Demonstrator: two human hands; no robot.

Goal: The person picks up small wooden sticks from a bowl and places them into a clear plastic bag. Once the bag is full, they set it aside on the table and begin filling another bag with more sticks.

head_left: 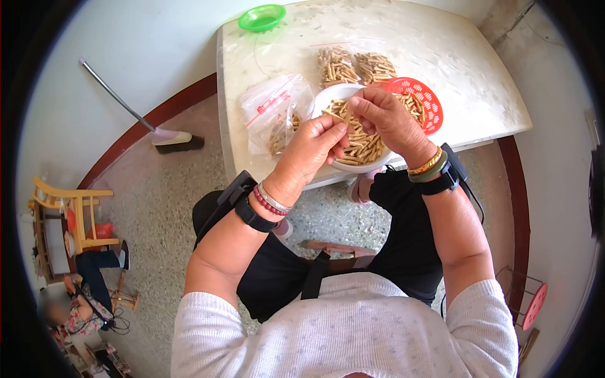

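Note:
A white bowl (320,101) full of short tan sticks (362,148), like dried root pieces, stands at the table's near edge. Above it my left hand (315,142) is closed, thumb against the fingers. My right hand (387,116) comes in from the other side, also in a pinch. The fingertips almost meet over a thin tan stick (348,115), partly hidden by them. Beside my left hand lie clear zip bags (271,104) with red print, one with sticks inside. A red slotted basket (432,104) with more sticks sits partly behind my right hand.
Two filled clear bags (337,66) lie behind the bowl on the pale table (435,41). A green bowl (261,17) stands at the far left corner. A broom (176,140) leans at the wall. Lower left, another person (79,309) sits near a wooden chair (79,205).

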